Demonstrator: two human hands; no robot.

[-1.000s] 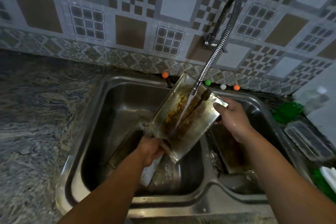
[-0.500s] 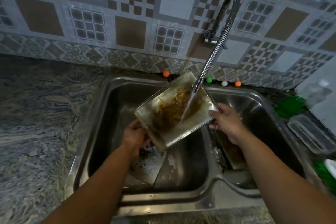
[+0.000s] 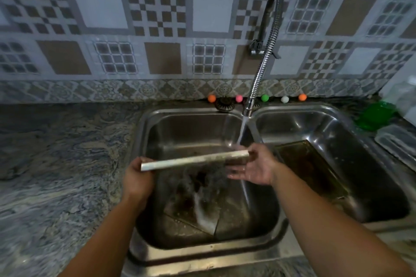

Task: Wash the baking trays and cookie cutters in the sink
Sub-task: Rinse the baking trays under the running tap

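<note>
Left hand has its fingers curled round the left end of the baking tray, gripping it. Right hand is palm up at the other end, fingers relaxed and loosely spread. Tray sits edge-on, mid-frame, over the left basin of the sink, with water from the faucet hitting near its right end. Second dirty tray lies in the right basin.
</note>
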